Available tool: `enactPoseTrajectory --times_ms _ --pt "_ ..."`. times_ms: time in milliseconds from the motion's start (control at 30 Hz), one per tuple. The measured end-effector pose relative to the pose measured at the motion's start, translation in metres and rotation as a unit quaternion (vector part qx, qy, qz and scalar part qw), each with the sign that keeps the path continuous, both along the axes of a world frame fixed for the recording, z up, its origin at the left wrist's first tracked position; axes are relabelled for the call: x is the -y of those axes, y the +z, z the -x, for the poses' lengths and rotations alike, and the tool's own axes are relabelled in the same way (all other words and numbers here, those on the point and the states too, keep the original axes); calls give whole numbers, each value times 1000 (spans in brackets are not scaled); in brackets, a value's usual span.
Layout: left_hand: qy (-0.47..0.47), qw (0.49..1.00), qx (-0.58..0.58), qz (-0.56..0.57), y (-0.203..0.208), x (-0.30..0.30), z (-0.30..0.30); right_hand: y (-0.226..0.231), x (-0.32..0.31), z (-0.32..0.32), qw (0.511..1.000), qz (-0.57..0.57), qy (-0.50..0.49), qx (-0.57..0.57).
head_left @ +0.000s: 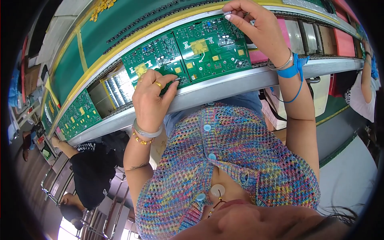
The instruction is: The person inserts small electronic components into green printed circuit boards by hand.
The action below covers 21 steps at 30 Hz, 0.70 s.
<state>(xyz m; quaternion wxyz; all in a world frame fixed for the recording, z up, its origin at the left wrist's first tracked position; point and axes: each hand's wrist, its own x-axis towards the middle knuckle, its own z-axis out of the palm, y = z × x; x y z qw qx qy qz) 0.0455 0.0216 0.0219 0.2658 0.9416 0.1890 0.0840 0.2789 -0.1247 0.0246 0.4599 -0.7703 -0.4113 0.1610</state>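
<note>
At the left of the frame, a person in a black top point(94, 174) is beside a green circuit board point(80, 117) lying on the line. Nearer the centre, the left circuit board point(160, 51) lies behind the metal rail point(218, 85); the left hand point(151, 96) is over its lower edge, thumb and forefinger almost together, but whether they grip anything I cannot tell. Touching it, the right circuit board point(208, 66) sits upper centre. The right hand point(258, 28), wearing a blue wrist strap point(290, 72), reaches its upper corner, fingers nearly pinched, their hold unclear.
</note>
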Motion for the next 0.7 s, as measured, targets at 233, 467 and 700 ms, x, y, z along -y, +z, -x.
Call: enactPoseTrajectory --times_ms 233,467,700 --pt "-83 991 2 -101 2 0 -3 -6 3 -1 1000 0 -9 -20" --pt "120 754 48 644 -2 -24 9 -19 45 15 999 -22 32 23" --pt "115 535 125 828 -19 -35 22 -6 66 25 999 8 -1 -42"
